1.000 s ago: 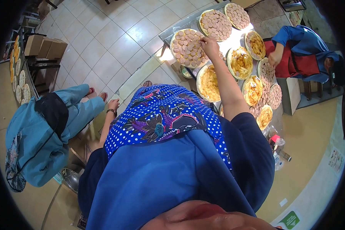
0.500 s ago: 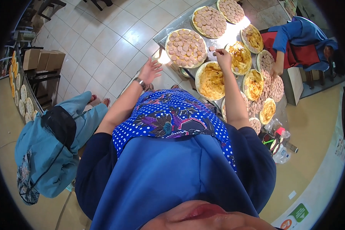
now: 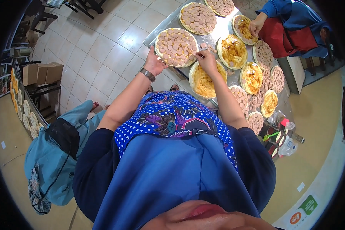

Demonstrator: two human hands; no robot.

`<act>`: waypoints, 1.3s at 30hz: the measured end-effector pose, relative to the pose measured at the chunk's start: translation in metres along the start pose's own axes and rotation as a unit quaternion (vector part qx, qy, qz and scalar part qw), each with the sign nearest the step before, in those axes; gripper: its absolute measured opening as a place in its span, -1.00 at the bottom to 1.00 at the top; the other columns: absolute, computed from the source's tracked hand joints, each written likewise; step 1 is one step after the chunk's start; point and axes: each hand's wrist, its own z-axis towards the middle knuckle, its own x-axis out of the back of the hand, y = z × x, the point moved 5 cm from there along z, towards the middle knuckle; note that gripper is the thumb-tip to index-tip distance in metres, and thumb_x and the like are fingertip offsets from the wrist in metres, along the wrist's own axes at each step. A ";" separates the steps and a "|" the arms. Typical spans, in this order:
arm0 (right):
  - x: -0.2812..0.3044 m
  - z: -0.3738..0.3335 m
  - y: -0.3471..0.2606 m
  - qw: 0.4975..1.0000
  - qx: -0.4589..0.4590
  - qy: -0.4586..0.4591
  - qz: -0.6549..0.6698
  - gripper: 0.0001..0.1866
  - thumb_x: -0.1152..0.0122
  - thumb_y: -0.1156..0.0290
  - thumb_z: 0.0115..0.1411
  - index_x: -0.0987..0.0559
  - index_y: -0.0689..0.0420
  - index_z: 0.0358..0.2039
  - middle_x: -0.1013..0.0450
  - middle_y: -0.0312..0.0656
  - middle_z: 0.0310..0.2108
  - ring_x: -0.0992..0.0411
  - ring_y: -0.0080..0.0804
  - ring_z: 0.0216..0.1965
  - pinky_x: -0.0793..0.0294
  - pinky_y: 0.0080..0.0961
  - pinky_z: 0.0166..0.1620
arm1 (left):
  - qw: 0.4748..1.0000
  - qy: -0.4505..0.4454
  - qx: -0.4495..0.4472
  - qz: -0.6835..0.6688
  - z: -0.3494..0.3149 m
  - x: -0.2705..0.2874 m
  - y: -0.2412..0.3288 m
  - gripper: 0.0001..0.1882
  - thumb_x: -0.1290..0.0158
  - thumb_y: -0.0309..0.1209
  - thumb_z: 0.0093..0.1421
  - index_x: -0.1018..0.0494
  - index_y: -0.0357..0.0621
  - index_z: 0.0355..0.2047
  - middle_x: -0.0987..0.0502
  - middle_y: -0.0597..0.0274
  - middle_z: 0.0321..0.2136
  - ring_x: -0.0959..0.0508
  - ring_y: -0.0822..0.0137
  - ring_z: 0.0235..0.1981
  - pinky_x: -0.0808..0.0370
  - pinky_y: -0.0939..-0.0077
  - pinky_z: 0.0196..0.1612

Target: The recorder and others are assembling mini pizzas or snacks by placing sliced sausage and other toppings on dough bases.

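A round pizza base covered in pinkish sausage slices lies at the left corner of the metal table. My left hand grips its near-left rim, with the fingers partly hidden by the edge. At the right rim of this pizza, my right hand is closed in a pinch; what lies between its fingertips is too small to make out. Below that hand is a sauced base without slices. A few loose sausage slices lie on the table just beyond my right hand.
More sausage-topped bases and sauced bases crowd the metal table. Across it, a co-worker's hand touches a sauced base. Bottles and bags stand at the right. Another person in teal is at my left, near cardboard boxes.
My left hand has gone from spread in the air to the pizza's rim. My right hand has moved left to that pizza's edge. The co-worker's hand has moved to a farther base.
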 end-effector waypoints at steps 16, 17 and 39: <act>-0.009 0.000 -0.045 0.991 0.069 -0.031 -0.110 -0.87 -0.13 0.41 -0.04 -0.56 0.05 -0.43 -0.37 -0.23 -0.42 -0.40 -0.26 -0.26 -0.41 -0.34 -0.26 | 0.717 0.335 -0.360 0.495 -0.027 0.132 0.021 -0.40 0.13 0.01 0.16 -0.30 -0.24 0.02 -0.13 -0.18 0.09 -0.05 0.01 0.17 0.00 0.27 0.19; -0.010 0.003 -0.047 0.991 0.072 -0.031 -0.108 -0.87 -0.13 0.41 -0.04 -0.56 0.05 -0.43 -0.37 -0.23 -0.42 -0.40 -0.26 -0.26 -0.41 -0.34 -0.26 | 0.705 0.343 -0.343 0.518 -0.032 0.157 0.016 -0.41 0.12 0.00 0.16 -0.30 -0.23 0.01 -0.15 -0.18 0.07 -0.07 0.01 0.17 -0.01 0.26 0.19; 0.038 0.060 0.096 0.990 -0.025 0.045 -0.134 -0.77 -0.09 0.32 0.05 -0.58 0.01 -0.27 -0.39 -0.22 -0.23 -0.39 -0.27 -0.19 -0.41 -0.38 -0.18 | 0.740 0.337 -0.078 0.576 -0.083 0.421 -0.081 -0.47 0.04 0.00 0.10 -0.47 -0.26 -0.22 -0.53 0.02 -0.28 -0.49 0.19 -0.20 -0.37 0.42 -0.14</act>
